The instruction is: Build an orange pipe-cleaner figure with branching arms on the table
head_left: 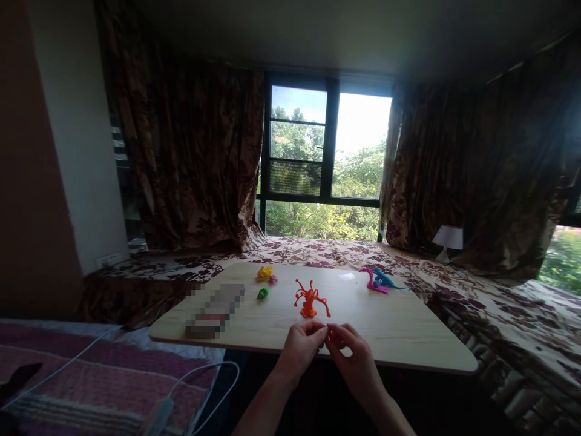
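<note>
My left hand (300,346) and my right hand (353,351) meet over the near edge of the table (272,333). Thumb and fingers of each are closed in a pinch, the fingertips touching or nearly so. Whatever lies between them is too small or hidden to make out. Just beyond the hands stands an orange figure (309,301), apparently of modelling clay, with a thick trunk and several thin, curling branches tipped with small knobs. Further left lie lumps that look like clay: yellow (264,272), pink (273,279) and green (263,293).
Pink (377,286) and blue (384,278) shaped pieces lie together at the far right of the table. A small white sheet (346,276) rests near the back. A blurred-out flat object (215,310) is at left. A white lamp (448,241) and a cable (236,369) flank the table.
</note>
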The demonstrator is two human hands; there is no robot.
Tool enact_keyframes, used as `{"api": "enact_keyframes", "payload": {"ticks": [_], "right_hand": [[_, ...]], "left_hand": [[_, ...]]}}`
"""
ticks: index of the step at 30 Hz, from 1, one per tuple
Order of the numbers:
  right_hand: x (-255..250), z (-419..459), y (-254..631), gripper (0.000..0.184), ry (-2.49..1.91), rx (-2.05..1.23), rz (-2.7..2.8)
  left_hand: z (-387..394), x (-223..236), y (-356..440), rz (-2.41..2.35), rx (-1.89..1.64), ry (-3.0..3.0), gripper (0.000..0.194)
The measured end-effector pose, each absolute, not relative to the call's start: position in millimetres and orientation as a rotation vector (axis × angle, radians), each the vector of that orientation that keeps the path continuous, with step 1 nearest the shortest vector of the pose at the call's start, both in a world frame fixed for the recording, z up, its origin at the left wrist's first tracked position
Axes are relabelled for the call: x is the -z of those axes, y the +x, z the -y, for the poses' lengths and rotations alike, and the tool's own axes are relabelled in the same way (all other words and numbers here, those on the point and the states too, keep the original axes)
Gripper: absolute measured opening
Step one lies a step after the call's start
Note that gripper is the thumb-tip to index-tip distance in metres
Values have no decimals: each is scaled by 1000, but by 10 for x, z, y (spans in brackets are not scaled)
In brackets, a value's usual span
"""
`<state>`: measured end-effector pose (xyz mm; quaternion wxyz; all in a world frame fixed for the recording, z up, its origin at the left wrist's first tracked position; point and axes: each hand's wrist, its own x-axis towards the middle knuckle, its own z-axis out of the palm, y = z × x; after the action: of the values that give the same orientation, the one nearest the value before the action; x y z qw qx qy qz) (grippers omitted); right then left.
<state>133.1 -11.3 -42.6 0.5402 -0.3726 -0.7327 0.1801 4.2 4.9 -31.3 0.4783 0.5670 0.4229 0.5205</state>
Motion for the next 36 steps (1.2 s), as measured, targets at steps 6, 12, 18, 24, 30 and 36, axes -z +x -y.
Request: {"api": "enact_keyframes", "payload": {"ticks": [6, 12, 18, 24, 30, 36], "right_hand": [[336, -16, 1626, 21, -990, -276, 1847], [438, -340, 2082, 19, -1361, 18, 1948], [571, -147, 2071, 28, -1459, 192, 2019], [668, 82, 1907, 39, -1469, 302, 2159], [753, 15, 2024, 56, -1460, 365, 2250], [999, 113, 2003, 61, -1320, 488, 2322]], "left_hand": [[11, 344, -44, -1255, -1317, 1726, 33], [18, 501, -365, -1887, -1455, 2215, 20], [-1, 644, -472, -2039, -1399, 2394, 23], [42, 641, -438, -2053, -1392, 2419, 24], [78, 638, -441, -2057, -1370, 2392, 25], [114, 630, -441, -2095, -1359, 2340, 25]]}}
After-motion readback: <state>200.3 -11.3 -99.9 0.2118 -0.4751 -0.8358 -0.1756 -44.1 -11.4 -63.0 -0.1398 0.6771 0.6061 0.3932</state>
